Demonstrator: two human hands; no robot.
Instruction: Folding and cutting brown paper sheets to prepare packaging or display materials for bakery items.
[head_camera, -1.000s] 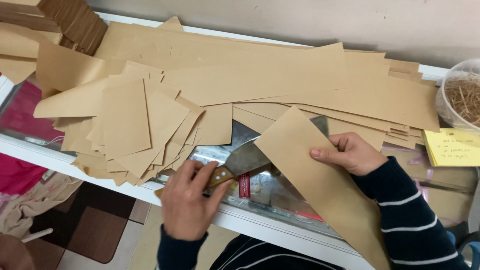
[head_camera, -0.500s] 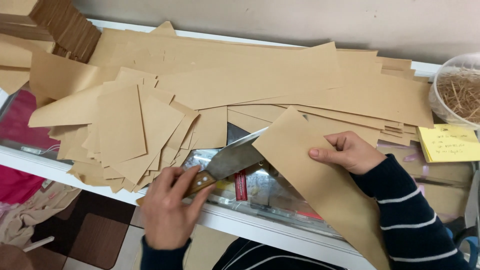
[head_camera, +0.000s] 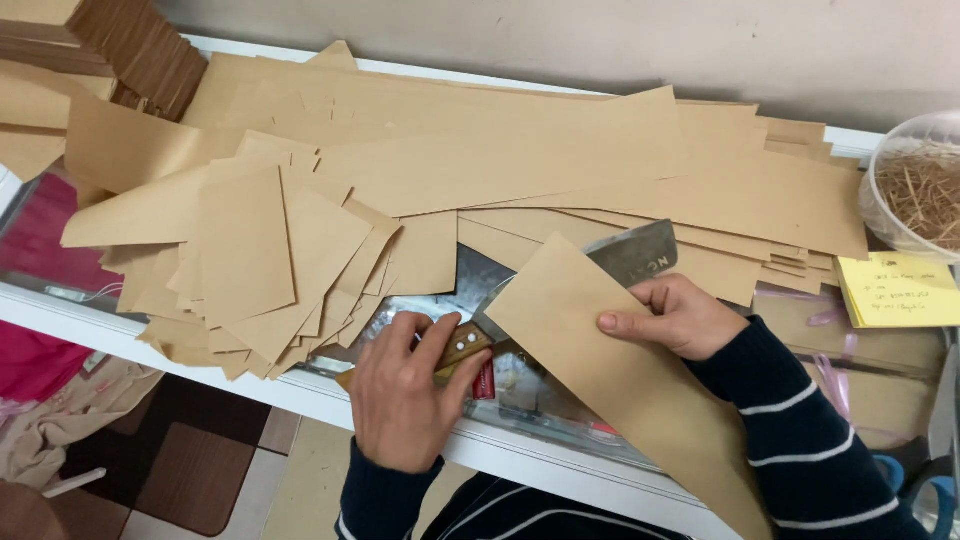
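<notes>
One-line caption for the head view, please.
Left hand grips a wooden-handled knife; right hand pins a brown paper strip.

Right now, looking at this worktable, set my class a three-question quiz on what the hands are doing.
1. True or false: the left hand grips the knife by its wooden handle.
2. What does the right hand press on? A) brown paper strip B) yellow notepad C) clear bowl
3. Fill in: the knife blade lies partly ____ the strip.

Key: 1 true; 2 A; 3 under.
</notes>
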